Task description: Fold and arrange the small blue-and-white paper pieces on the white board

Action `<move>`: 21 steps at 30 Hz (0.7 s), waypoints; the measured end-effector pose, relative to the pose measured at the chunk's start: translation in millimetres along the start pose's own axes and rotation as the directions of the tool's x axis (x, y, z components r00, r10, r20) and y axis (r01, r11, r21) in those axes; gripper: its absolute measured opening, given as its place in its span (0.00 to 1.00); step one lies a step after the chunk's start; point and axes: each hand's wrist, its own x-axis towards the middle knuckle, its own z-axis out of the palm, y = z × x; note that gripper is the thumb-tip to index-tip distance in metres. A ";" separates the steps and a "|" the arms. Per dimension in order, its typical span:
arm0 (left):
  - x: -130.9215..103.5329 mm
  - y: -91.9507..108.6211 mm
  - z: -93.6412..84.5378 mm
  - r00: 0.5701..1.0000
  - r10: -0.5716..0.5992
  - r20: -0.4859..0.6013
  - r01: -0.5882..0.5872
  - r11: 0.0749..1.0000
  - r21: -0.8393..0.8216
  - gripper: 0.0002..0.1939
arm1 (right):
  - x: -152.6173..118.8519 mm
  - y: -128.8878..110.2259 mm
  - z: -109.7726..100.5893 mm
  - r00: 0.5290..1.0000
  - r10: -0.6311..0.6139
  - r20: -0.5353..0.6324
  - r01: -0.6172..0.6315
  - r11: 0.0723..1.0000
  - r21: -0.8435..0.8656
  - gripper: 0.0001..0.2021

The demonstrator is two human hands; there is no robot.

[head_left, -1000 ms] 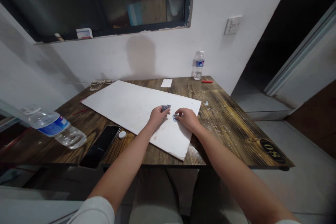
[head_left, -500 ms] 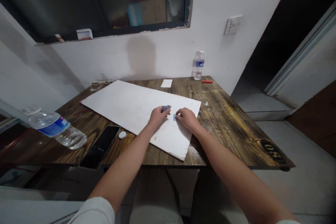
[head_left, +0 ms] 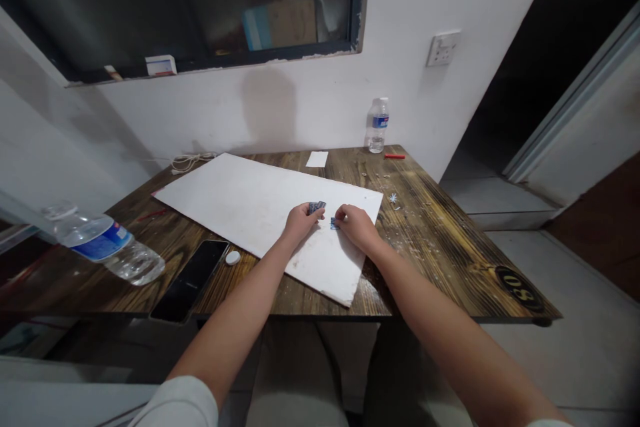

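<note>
A large white board [head_left: 240, 193] lies at an angle on the dark wooden table [head_left: 440, 247]. Over its right part, my left hand [head_left: 300, 221] pinches a few small dark patterned cards [head_left: 315, 207] between thumb and fingers. Just to the right, my right hand [head_left: 354, 223] has its fingertips closed at the edge of a small blue piece [head_left: 335, 223], which is low over or on the board; which of these cannot be made out. A gap separates the two hands.
A black phone [head_left: 190, 280], white cap [head_left: 233, 257] and lying bottle [head_left: 110, 243] are at the left. Behind are a cable [head_left: 187, 161], white paper [head_left: 317, 159], upright bottle [head_left: 378, 125] and red stick [head_left: 395, 156]. Small scraps [head_left: 393, 198] lie right of the board.
The small piece at my right fingertips looks darker and more filled with blue than before, and my right fingers have shifted slightly. My left hand keeps its place with the cards.
</note>
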 end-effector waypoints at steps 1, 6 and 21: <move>-0.1 -0.2 0.0 1.000 0.000 0.003 0.000 1.000 0.001 0.15 | -0.1 -0.2 -0.8 1.000 0.001 -0.007 -0.001 1.000 0.020 0.04; -1.0 0.1 0.3 1.000 -0.012 0.002 0.012 1.000 -0.002 0.14 | 1.4 2.0 -2.1 0.998 -0.032 -0.046 0.034 0.999 0.034 0.08; -5.1 1.6 0.3 0.992 0.042 0.116 -0.064 0.979 0.193 0.16 | 4.2 -4.4 -3.6 0.986 -0.138 -0.090 0.154 0.967 0.205 0.05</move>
